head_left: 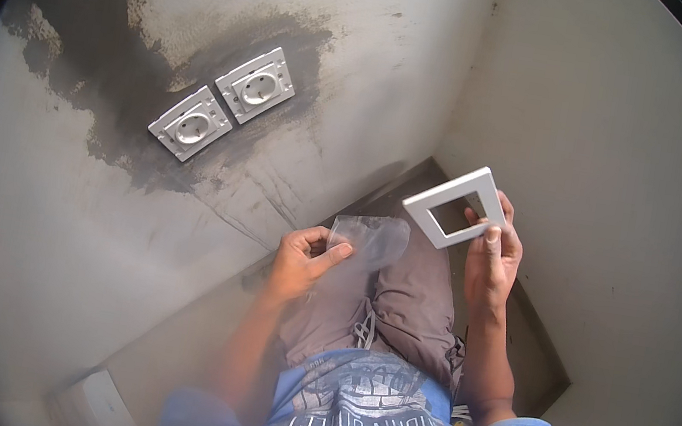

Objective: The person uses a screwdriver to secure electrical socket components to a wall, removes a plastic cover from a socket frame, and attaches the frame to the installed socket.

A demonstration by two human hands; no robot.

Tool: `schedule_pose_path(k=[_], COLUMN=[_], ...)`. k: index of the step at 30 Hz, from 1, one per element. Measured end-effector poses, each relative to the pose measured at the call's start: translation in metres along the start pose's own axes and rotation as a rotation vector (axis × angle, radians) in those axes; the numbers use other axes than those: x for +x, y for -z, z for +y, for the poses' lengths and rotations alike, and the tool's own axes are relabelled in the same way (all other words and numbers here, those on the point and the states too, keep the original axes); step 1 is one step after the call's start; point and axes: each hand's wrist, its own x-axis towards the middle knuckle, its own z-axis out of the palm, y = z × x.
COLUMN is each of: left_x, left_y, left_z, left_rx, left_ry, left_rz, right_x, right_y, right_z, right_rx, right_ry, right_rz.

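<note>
A clear plastic bag (381, 242) hangs over my lap, pinched between the thumb and fingers of my left hand (303, 262). Higher and to the right, my right hand (498, 250) grips a white square socket frame (430, 229) by its right side, thumb in front. Some of its fingers show through the frame's opening. Both hands are apart from the wall. On the left wall sit two white power sockets without outer frames, one lower left (191, 127) and one upper right (259, 89), side by side.
Dark grey patched plaster (125, 93) surrounds the sockets on the pale left wall. Another wall (615, 210) meets it at a corner, with dark skirting (547, 341) along its foot. A white box-like object (96, 406) lies on the floor at lower left.
</note>
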Motion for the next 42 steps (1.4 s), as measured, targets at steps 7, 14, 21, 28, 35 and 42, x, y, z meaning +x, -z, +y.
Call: schedule_pose_path(k=[7,14,21,28,35,42], left_x=[-0.005,-0.011,-0.007,0.001,0.0,0.004], left_y=[0.012,0.019,0.021,0.012,0.001,0.005], left_z=[0.031,0.051,0.046,0.034,0.037,0.027], left_rx=[0.194,0.274,0.188,0.056,0.1,0.075], left_ry=[-0.061,-0.074,-0.1,-0.072,-0.028,-0.033], left_rz=[-0.029,-0.024,-0.005,0.049,0.087,0.024], right_x=[0.03,0.028,0.018,0.013,0.013,0.011], right_y=[-0.032,-0.048,-0.033,-0.025,-0.025,-0.023], right_z=[0.011,0.016,0.018,0.02,0.025,0.029], right_rx=[-0.051,-0.055,-0.113,-0.096,-0.082,-0.09], right_ry=[0.028,-0.048,-0.106,-0.188,-0.238,-0.267], right_rz=[-0.236,-0.269,-0.243,-0.201,-0.153,-0.242])
